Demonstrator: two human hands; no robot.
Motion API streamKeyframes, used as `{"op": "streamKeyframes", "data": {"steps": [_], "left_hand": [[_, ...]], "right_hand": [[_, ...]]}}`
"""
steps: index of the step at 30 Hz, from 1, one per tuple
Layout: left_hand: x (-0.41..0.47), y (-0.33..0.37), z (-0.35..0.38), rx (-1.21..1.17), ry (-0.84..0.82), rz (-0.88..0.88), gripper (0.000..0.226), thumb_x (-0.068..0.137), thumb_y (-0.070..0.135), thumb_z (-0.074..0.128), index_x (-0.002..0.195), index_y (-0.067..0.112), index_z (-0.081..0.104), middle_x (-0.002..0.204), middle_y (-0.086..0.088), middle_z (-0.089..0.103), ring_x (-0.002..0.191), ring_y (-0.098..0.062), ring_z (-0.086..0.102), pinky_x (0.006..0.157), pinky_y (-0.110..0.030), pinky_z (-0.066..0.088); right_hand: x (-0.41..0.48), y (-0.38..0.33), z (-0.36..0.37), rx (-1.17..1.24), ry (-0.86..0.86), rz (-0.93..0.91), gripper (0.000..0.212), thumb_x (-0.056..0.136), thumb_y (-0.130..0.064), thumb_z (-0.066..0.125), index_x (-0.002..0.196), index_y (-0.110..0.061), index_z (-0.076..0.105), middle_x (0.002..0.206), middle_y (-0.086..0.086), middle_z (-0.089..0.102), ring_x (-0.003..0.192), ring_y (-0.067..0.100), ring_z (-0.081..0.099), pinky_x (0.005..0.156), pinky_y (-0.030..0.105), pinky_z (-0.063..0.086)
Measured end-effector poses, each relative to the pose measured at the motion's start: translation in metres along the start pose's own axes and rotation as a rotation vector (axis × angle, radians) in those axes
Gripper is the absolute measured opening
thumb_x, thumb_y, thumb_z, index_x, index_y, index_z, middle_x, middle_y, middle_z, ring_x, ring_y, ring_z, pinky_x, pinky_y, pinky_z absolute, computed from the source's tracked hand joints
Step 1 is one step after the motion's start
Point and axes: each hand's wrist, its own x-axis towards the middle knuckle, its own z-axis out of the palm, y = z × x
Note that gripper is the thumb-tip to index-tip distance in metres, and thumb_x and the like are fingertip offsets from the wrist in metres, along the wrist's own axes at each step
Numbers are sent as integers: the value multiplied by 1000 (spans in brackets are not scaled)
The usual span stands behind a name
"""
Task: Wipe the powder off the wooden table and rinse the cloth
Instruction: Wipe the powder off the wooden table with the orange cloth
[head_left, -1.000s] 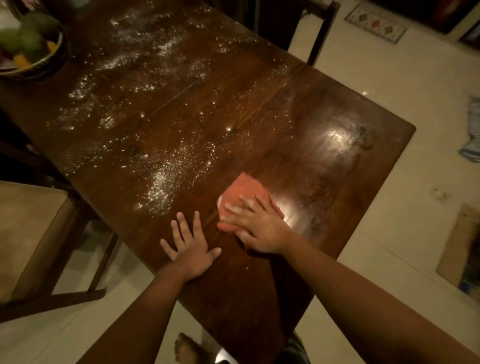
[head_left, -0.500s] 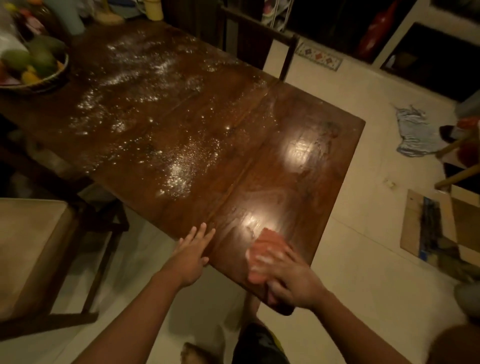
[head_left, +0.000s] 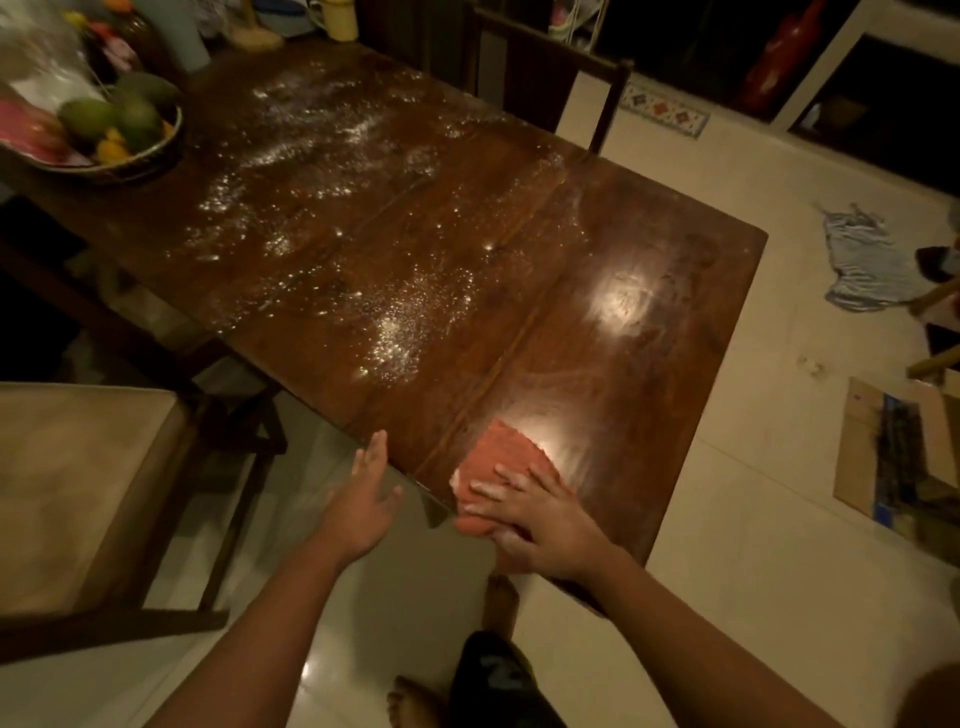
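A dark wooden table (head_left: 649, 374) fills the middle of the view. White powder (head_left: 400, 332) is scattered over its middle and far left part, while the right end shines with smear marks. An orange-pink cloth (head_left: 498, 457) lies at the table's near edge. My right hand (head_left: 540, 519) presses flat on the cloth with straight, spread fingers, and part of the cloth hangs over the edge. My left hand (head_left: 363, 499) is open just off the table's near edge, left of the cloth, fingertips beside the rim, holding nothing.
A bowl of fruit (head_left: 109, 130) stands at the table's far left. A cushioned chair (head_left: 78, 493) is at the left, another chair (head_left: 561, 88) beyond the table. A blue cloth (head_left: 862, 260) and flat cardboard (head_left: 904, 457) lie on the tiled floor at right.
My right hand has dragged the cloth from the table's inner part toward the near edge. My left hand has slid off the tabletop and now hovers beside the edge.
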Motion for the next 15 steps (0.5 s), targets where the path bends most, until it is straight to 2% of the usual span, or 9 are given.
{"op": "streamKeyframes", "data": {"steps": [1,3,5,6,8,10,12,14,15], "left_hand": [[1,-5,-7,26,2,-8,75,104,27,45,158,33,-7,156,25,-8,151,-9,-9,120,-59,1],[5,-9,-19,104,-21,-9,74,105,25,44,158,34,-6,163,19,-7,152,-10,-11,120,-58,-3],[10,-6,-22,145,-39,-2,72,105,25,43,159,33,-4,165,15,-7,152,-11,-12,121,-56,-4],[11,-2,-22,130,-43,-1,72,105,26,43,159,32,-4,166,14,-7,152,-11,-11,121,-56,-4],[14,4,-20,63,-21,-7,70,105,29,42,159,31,-3,166,13,-6,153,-12,-9,120,-55,-3],[17,7,-20,35,4,-8,69,105,31,43,159,29,0,166,12,-4,153,-12,-7,120,-55,-2],[20,13,-23,75,3,1,67,105,27,43,159,28,4,167,9,-2,152,-11,-7,121,-52,-4],[24,24,-28,130,-17,46,64,105,22,42,159,28,8,166,10,-1,149,-4,-9,121,-49,-6],[28,32,-31,159,-33,84,64,105,20,42,159,28,10,166,10,0,146,0,-10,121,-47,-7]], "right_hand": [[0,12,-4,-11,33,56,51,97,-47,39,146,-61,33,159,-35,19,154,3,5,123,41,-6],[18,25,-13,11,169,307,50,98,-45,38,146,-58,34,161,-31,22,154,7,10,123,46,0],[49,17,-15,87,276,589,52,99,-44,36,150,-50,33,164,-20,24,155,14,8,122,51,-1],[64,8,-13,108,290,651,54,98,-45,34,152,-47,31,165,-17,22,155,19,7,122,52,-3],[80,-12,-3,48,251,496,57,96,-45,32,153,-48,28,165,-16,22,156,24,8,122,55,-2],[77,-20,2,-63,138,122,56,96,-43,35,151,-51,31,163,-18,27,155,24,12,122,55,-1],[64,-6,-2,-97,28,-149,52,98,-44,41,149,-51,36,161,-22,31,155,16,14,123,50,-1],[51,21,-9,-79,20,-201,51,97,-45,46,147,-53,40,158,-28,32,154,8,15,124,47,2],[46,35,-13,-73,54,-125,52,96,-47,47,146,-56,38,158,-29,31,153,7,17,124,47,5]]}}
